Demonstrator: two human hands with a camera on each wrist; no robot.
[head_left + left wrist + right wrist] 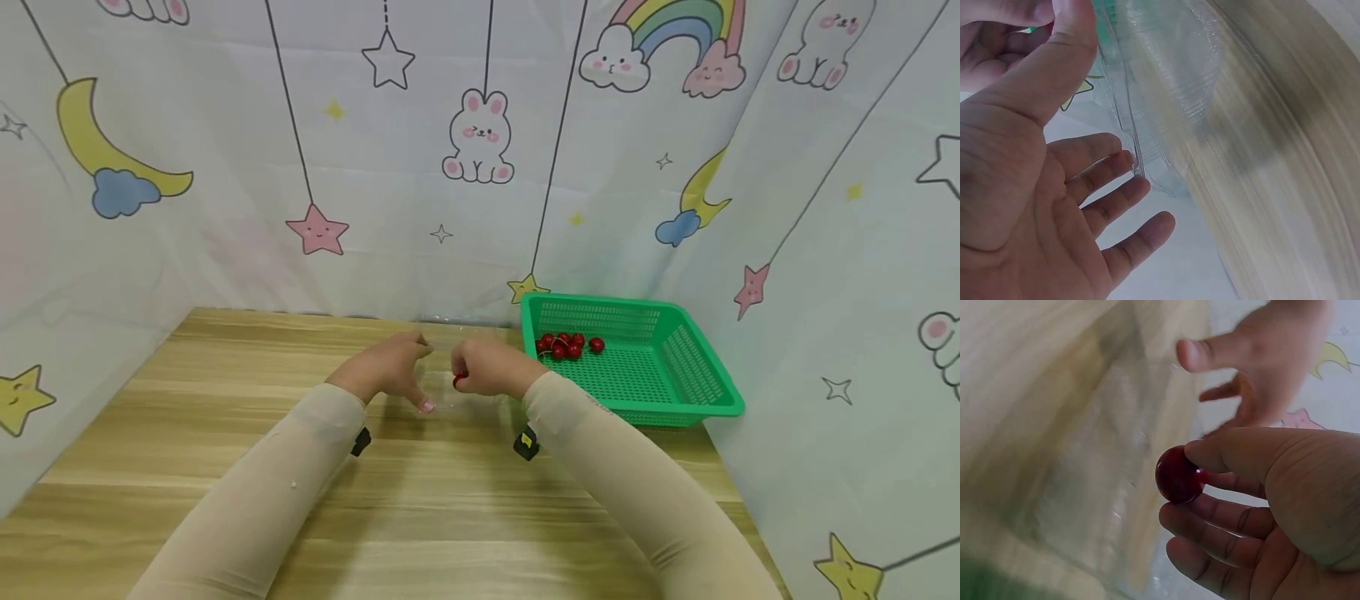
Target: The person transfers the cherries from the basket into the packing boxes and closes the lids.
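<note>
A dark red cherry point(1175, 478) is pinched between the thumb and fingers of my right hand point(491, 367). In the head view only a sliver of it shows beneath the fingers. A clear plastic box point(1172, 69) lies on the table under and between both hands, its see-through walls faint from above. My left hand point(390, 367) is at the box's left side with thumb and fingers spread. In the left wrist view its fingertips point(1138, 187) come right at the box's rim, and nothing is held in the palm.
A green perforated basket point(637, 411) stands at the table's back right, with several red cherries point(573, 352) in its left part. Behind and to the sides hangs a white patterned curtain point(405, 167). The wood-grain table point(450, 517) stretches in front of both hands.
</note>
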